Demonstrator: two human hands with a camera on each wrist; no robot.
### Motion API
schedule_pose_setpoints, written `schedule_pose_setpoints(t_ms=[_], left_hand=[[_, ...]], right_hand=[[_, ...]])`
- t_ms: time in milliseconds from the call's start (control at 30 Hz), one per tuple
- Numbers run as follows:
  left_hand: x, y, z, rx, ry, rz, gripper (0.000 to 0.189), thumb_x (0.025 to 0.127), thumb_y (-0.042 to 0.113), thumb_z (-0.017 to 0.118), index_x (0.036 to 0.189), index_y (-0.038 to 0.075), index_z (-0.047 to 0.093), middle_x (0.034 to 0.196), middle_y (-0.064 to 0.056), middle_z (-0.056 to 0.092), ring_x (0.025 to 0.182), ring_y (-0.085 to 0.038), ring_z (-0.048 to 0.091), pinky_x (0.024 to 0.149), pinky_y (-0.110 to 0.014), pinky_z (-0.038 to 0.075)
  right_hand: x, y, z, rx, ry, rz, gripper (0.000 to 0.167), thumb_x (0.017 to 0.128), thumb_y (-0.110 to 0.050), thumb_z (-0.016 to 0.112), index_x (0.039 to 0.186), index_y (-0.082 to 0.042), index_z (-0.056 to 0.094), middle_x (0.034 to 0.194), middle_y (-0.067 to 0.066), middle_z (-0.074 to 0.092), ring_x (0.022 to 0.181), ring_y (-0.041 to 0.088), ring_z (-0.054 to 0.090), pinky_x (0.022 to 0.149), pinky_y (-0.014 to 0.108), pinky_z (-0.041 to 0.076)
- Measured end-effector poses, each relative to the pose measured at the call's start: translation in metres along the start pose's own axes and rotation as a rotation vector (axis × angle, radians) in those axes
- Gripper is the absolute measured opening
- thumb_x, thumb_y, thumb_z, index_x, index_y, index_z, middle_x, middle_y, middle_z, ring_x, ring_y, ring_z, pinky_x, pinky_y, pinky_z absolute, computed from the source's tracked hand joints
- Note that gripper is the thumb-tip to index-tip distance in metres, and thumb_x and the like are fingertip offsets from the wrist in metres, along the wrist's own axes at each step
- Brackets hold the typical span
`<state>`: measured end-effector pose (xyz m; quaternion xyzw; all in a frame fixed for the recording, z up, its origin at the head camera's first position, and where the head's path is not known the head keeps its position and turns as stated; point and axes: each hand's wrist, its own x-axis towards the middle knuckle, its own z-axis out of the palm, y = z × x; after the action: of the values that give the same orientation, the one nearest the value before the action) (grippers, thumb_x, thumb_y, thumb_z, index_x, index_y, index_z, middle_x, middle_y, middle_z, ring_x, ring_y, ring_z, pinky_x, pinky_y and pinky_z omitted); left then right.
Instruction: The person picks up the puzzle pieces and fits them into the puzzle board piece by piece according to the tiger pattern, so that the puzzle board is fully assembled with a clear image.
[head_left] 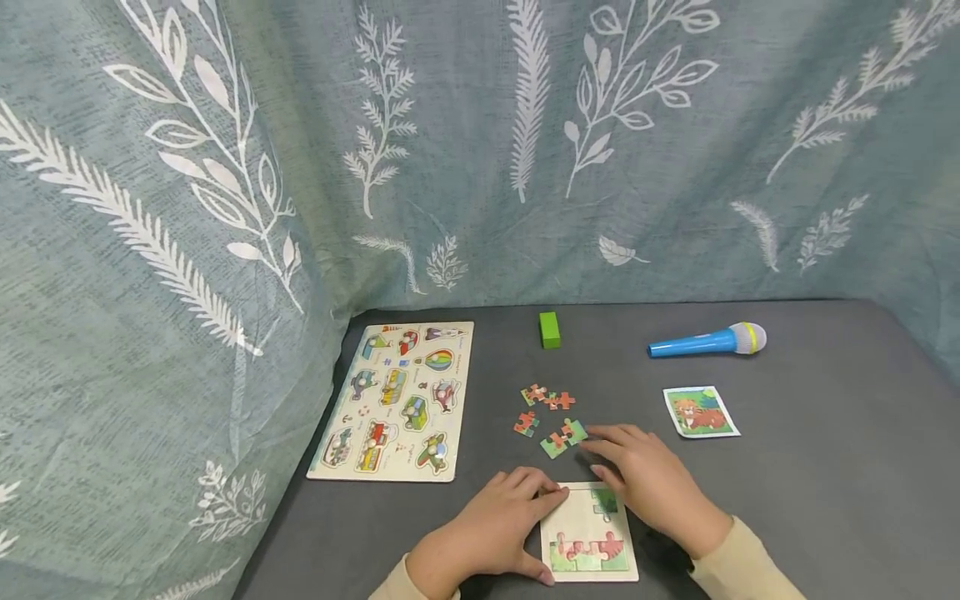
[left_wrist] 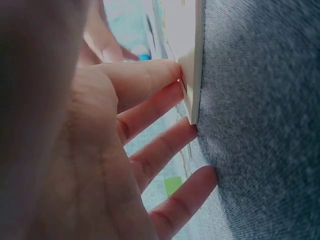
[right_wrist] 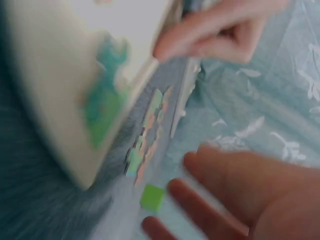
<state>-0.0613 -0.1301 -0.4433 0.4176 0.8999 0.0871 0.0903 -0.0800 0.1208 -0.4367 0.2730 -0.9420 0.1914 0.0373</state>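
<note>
A square wooden puzzle board (head_left: 590,575) lies flat near the front of the table. Along its bottom sit joined red and green pieces, with one green piece (head_left: 604,501) at the upper right. My left hand (head_left: 498,525) spans the board's left side, index finger at the top corner, thumb by the bottom one. Its fingers (left_wrist: 155,107) look nearly straight against the board's edge in the left wrist view. My right hand (head_left: 656,483) reaches past the board with fingers extended. Its fingertips are close to a green puzzle piece (head_left: 574,432); whether they touch it I cannot tell.
Several loose puzzle pieces (head_left: 526,423) lie beyond the board. A vehicle peg puzzle (head_left: 442,400) is at the left, a green block (head_left: 550,330) at the back. At the right are a blue toy microphone (head_left: 693,343) and a tiger picture card (head_left: 701,412).
</note>
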Motion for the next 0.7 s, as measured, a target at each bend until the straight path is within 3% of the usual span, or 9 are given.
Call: schedule_pose_setpoints(t_ms=[67,167,300,433,567,700], left_hand=[[-0.002,0.001,0.003,-0.004,-0.012,-0.003,0.097,0.077,0.068,0.082,0.156,0.019,0.053,0.135,0.009,0.051,0.13,-0.01,0.045,0.097,-0.029,0.043],[-0.003,0.005,0.007,-0.007,-0.026,0.012,0.097,0.077,0.069,0.08,0.155,0.019,0.053,0.135,0.009,0.052,0.13,-0.01,0.045,0.097,-0.028,0.043],[0.003,0.007,0.009,-0.001,-0.017,0.034,0.097,0.079,0.07,0.079,0.156,0.019,0.053,0.136,0.009,0.051,0.13,-0.009,0.044,0.097,-0.027,0.042],[0.005,0.002,0.004,0.01,-0.019,0.005,0.097,0.079,0.069,0.08,0.157,0.02,0.051,0.138,0.009,0.051,0.133,-0.01,0.043,0.1,-0.029,0.042],[0.002,-0.003,0.002,0.013,-0.024,-0.005,0.098,0.078,0.068,0.081,0.157,0.019,0.05,0.139,0.007,0.051,0.134,-0.011,0.044,0.1,-0.031,0.042],[0.0,-0.005,0.003,0.023,-0.015,0.003,0.098,0.078,0.069,0.081,0.157,0.018,0.051,0.138,0.007,0.051,0.133,-0.012,0.044,0.099,-0.03,0.043]], right_hand=[[0.011,0.006,0.008,0.075,-0.081,-0.05,0.042,0.098,-0.018,0.076,0.139,-0.013,0.07,0.15,0.009,0.058,0.135,0.038,0.054,0.103,0.062,0.046],[0.017,0.015,0.019,0.154,-0.151,-0.103,0.042,0.1,-0.017,0.072,0.142,-0.009,0.067,0.151,0.011,0.057,0.138,0.043,0.051,0.105,0.063,0.044],[0.017,0.025,0.025,0.117,-0.047,-0.129,0.033,0.091,-0.009,0.081,0.123,-0.004,0.078,0.134,0.011,0.07,0.126,0.04,0.061,0.1,0.057,0.05],[0.026,0.028,0.029,0.128,0.079,-0.134,0.026,0.083,-0.003,0.088,0.107,-0.01,0.082,0.115,0.004,0.074,0.11,0.029,0.066,0.092,0.045,0.055],[0.033,0.024,0.035,0.223,0.119,-0.095,0.029,0.082,0.001,0.088,0.105,-0.015,0.081,0.105,-0.003,0.069,0.096,0.02,0.065,0.083,0.038,0.057],[0.033,0.021,0.039,0.316,0.145,0.009,0.033,0.081,0.006,0.087,0.107,-0.013,0.08,0.1,-0.002,0.061,0.086,0.016,0.062,0.075,0.033,0.056]])
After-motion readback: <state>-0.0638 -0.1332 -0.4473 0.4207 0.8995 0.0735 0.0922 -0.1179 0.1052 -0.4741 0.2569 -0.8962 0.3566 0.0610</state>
